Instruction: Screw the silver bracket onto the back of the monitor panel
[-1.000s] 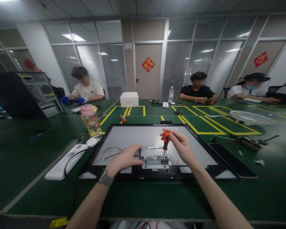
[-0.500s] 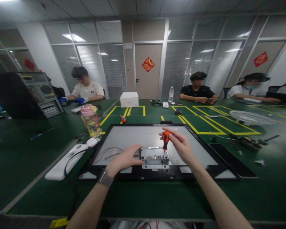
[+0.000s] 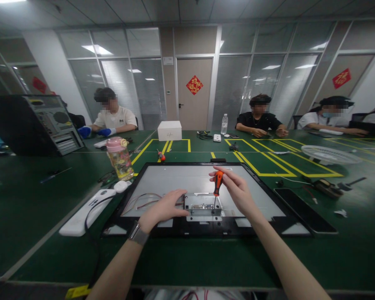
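A flat display panel (image 3: 237, 183) with a black frame lies back side up on the green table in front of me. On its near middle sits a silver metal bracket (image 3: 203, 214) with a small circuit board (image 3: 203, 206) in it. My left hand (image 3: 164, 208) holds the bracket's left end, thumb on the near side and fingers on the far side. In my right hand (image 3: 234, 183) is an orange and black screwdriver (image 3: 218, 183), nearly upright, its tip down at the bracket's right part. Thin wires (image 3: 143, 200) run across the panel beside my left hand.
Left of the panel are a white power bank (image 3: 86, 212) with a black cable and a pink-lidded bottle (image 3: 120, 158). A black phone (image 3: 304, 210) lies to the right. Beyond are a white box (image 3: 169, 131), another screwdriver (image 3: 161, 156) and several seated people. A computer case (image 3: 34, 125) stands far left.
The screwdriver's handle has turned and tilted very slightly in my right hand. My left hand stays in place. A person across the table has moved their hands apart.
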Available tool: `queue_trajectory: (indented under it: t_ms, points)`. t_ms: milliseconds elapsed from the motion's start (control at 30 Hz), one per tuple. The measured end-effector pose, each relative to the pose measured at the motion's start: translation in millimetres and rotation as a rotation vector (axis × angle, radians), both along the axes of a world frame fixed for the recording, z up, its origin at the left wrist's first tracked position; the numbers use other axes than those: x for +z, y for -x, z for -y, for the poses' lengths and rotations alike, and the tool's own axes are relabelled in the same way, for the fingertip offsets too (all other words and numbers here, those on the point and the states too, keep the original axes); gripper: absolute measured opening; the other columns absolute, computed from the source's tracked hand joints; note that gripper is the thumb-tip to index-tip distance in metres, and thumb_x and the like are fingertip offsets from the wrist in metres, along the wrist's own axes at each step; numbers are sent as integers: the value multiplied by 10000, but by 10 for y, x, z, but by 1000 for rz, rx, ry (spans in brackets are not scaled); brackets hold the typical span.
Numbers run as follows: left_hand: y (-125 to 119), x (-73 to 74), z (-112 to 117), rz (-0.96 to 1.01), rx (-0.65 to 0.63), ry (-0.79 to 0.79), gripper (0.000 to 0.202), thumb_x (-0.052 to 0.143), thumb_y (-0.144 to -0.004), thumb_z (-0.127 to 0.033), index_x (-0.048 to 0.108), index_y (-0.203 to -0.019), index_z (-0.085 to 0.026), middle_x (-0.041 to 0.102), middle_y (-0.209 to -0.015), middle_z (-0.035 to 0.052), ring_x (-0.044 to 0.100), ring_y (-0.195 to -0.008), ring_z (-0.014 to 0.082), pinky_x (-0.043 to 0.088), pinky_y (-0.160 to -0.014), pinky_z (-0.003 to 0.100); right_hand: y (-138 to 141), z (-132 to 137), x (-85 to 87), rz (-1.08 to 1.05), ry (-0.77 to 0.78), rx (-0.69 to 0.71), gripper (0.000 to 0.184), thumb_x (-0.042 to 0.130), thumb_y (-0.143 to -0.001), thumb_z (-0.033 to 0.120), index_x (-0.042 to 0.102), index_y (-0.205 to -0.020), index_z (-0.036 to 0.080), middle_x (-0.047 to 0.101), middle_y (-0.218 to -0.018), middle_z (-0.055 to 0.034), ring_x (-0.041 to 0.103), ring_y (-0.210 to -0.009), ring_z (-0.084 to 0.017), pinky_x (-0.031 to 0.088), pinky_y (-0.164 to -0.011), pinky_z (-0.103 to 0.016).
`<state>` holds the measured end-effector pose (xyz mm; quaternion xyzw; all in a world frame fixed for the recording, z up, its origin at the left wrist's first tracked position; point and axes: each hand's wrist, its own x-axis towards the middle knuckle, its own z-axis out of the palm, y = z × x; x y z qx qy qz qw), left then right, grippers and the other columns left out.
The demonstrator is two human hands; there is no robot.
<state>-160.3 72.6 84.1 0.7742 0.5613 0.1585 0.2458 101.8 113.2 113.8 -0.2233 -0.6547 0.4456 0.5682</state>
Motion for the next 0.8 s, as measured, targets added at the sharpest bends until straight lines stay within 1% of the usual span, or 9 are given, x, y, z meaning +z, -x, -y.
queue_trajectory:
  t_ms: [67,133,200,267,333,400,500,667,800]
  points:
    - [-7,5,4,2,1,-3,751,726,-775,-450,455,-1430,-201,442,-1524,112,418,-1390,292,298,-1169,394,0,18,17,29,-27,-40,292,659,-887,429,732,-1118,267,741,-941,-51,684,-864,-225,549,-836,-397]
    - [-14,9,8,5,5,-6,738,729,-774,-439,463,-1422,-206,449,-1519,110,428,-1383,290,302,-1166,393,-2,29,27,70,-58,-94,284,712,-843,423,749,-1079,271,713,-874,-32,663,-781,-205,556,-744,-354]
    - [-17,14,10,5,10,-3,729,728,-774,-434,467,-1417,-211,453,-1517,107,430,-1382,289,304,-1165,392,-7,27,25,94,-78,-137,274,730,-827,416,759,-1061,276,686,-845,-20,642,-737,-190,549,-705,-333]
    - [-17,18,11,3,12,4,731,729,-774,-435,464,-1419,-215,451,-1520,103,430,-1382,288,301,-1166,393,-10,13,11,81,-84,-140,269,696,-857,425,756,-1073,279,699,-888,-30,656,-809,-207,550,-763,-353]
    - [-14,22,9,4,11,5,739,732,-771,-438,463,-1422,-215,445,-1524,102,425,-1386,290,295,-1170,395,-9,-4,-5,51,-74,-97,288,630,-906,435,739,-1120,275,726,-961,-49,670,-921,-235,537,-863,-399]
    - [-12,22,7,2,8,5,746,734,-769,-441,464,-1425,-210,441,-1526,104,418,-1391,292,289,-1174,387,-4,-11,-13,21,-61,-45,309,587,-935,432,717,-1162,268,741,-996,-62,677,-964,-247,521,-913,-434]
    - [-13,14,2,0,8,2,748,734,-772,-435,464,-1428,-200,440,-1526,108,408,-1399,291,284,-1175,375,6,2,1,3,-49,-24,297,609,-924,425,713,-1153,267,753,-973,-61,691,-913,-235,539,-881,-427]
    - [-4,-23,-13,5,3,-8,750,742,-770,-437,466,-1427,-202,450,-1518,111,423,-1387,294,296,-1169,388,14,25,27,-11,-14,-58,232,725,-836,407,751,-1015,262,757,-915,-49,701,-872,-223,561,-828,-384]
    - [13,-42,-21,12,2,-14,753,741,-768,-456,470,-1426,-208,455,-1515,107,427,-1385,300,302,-1167,384,13,11,9,-32,-6,-63,185,777,-781,401,758,-905,264,717,-847,-26,674,-774,-202,559,-724,-344]
